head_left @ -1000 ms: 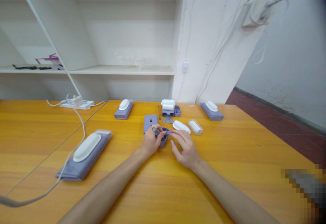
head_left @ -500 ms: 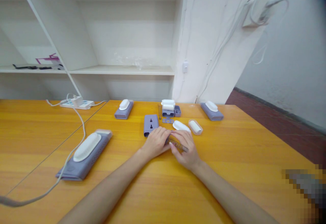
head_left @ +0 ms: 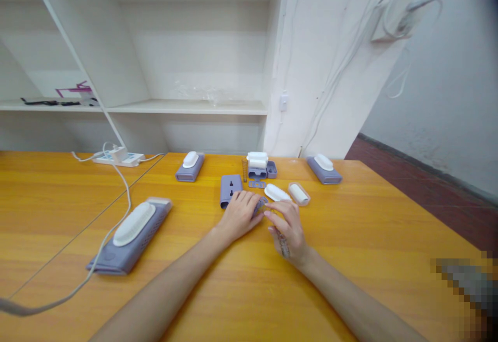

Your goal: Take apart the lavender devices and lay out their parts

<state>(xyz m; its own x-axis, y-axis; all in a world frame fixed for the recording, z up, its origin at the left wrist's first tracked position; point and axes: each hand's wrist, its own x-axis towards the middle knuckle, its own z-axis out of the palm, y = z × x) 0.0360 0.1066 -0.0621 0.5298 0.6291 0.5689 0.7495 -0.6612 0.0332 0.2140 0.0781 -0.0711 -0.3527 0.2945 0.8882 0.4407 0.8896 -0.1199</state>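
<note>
My left hand (head_left: 240, 215) lies palm down on the orange table (head_left: 350, 238), its fingers curled over a small purple part (head_left: 260, 205) of which only an edge shows. My right hand (head_left: 288, 228) is right beside it, fingertips pinched together at that part. A thin tool (head_left: 283, 243) with a clear handle runs along the right palm. Just beyond my left fingers lies a purple socket plate (head_left: 230, 188) with dark slots.
Two white oval caps (head_left: 277, 192) (head_left: 299, 193) lie behind my right hand. A stack of purple and white parts (head_left: 257, 164) stands further back. Purple units with white tops sit at the left (head_left: 130, 235), back middle (head_left: 189, 166) and back right (head_left: 324, 169). A power strip (head_left: 116, 158) trails a white cable (head_left: 116, 217).
My left hand lowered the purple part to the table and now covers it. My right hand picked up the thin tool and turned it along the palm.
</note>
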